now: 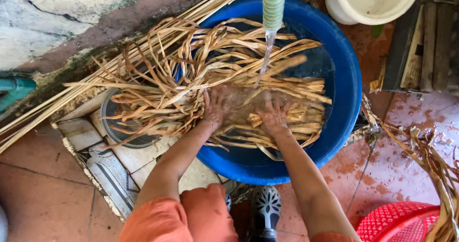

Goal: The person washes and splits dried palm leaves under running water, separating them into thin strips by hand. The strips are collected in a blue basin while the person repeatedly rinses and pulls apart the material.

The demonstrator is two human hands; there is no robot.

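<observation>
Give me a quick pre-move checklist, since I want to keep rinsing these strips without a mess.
1. Water stream from the green hose lands in the blue basin: ok.
2. Left hand pressed on the dried leaf strips: ok.
3. Right hand on the strips: ok.
4. All strips inside the basin: not ok, many hang over its left rim.
5. Water level: cannot tell.

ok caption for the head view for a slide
Both hands, left hand and right hand, press tan fibre strips in a blue tub under hose water.
</observation>
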